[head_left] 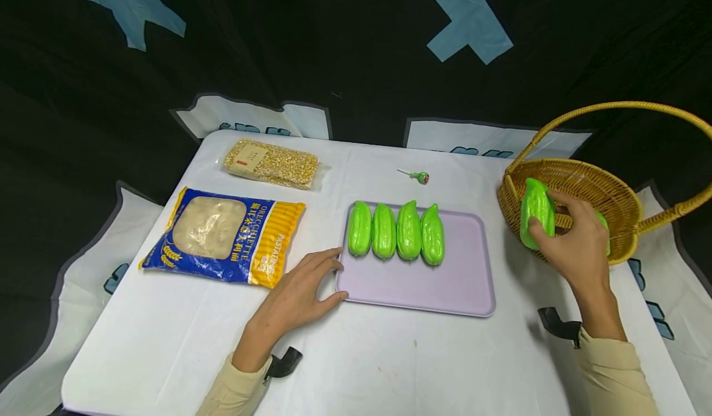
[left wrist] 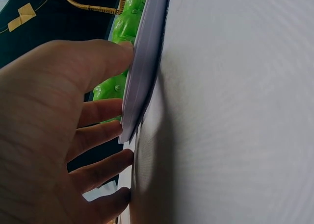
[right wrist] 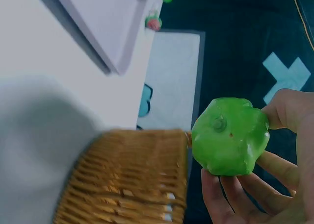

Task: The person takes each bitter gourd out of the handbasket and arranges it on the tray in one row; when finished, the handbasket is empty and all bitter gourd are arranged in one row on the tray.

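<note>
My right hand [head_left: 578,237] grips a glossy green bitter melon [head_left: 537,212] over the near left rim of a wicker basket [head_left: 578,172]. In the right wrist view its round end [right wrist: 228,136] faces the camera, thumb on one side and fingers on the other. Part of another green piece [head_left: 604,230] shows in the basket behind that hand. A lilac tray [head_left: 411,283] carries several similar bitter melons [head_left: 408,230] in a row along its far side. With fingers spread and loosely bent, my left hand [head_left: 297,295] touches the tray's left edge.
Left of the tray lies a blue and yellow pasta bag [head_left: 222,237], with a clear pack of corn kernels [head_left: 272,164] behind it. A small wrapped lollipop [head_left: 419,177] lies beyond the tray. The basket's tall handle [head_left: 612,105] arches above its opening. Dark cloth [head_left: 334,51] hangs behind the table.
</note>
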